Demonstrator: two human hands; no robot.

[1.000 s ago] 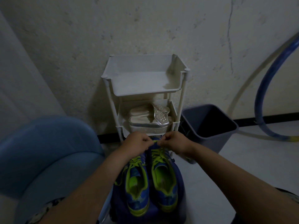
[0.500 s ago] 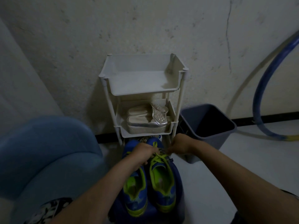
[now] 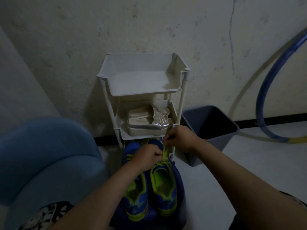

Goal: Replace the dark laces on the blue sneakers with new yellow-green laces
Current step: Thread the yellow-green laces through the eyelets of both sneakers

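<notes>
**Right hand pulling the lace taut**

The right hand (image 3: 181, 138) is lifting away from the left hand (image 3: 147, 156) toward the rack's (image 3: 142, 93) lower shelf; a second ago both were bunched together. It is pinching the lace (image 3: 164, 152) and drawing it tight. The left hand is gripping the lace's lower end at the sneakers (image 3: 164, 185), just in front of the rack. A knot is probably tightening, so the lacing looks nearly done.

Two blue sneakers (image 3: 150, 188) side by side, toes away, yellow-green lace (image 3: 164, 153) taut above.

left hand (image 3: 147, 157), right hand (image 3: 181, 138), both pinching lace (image 3: 164, 153)
</notes>
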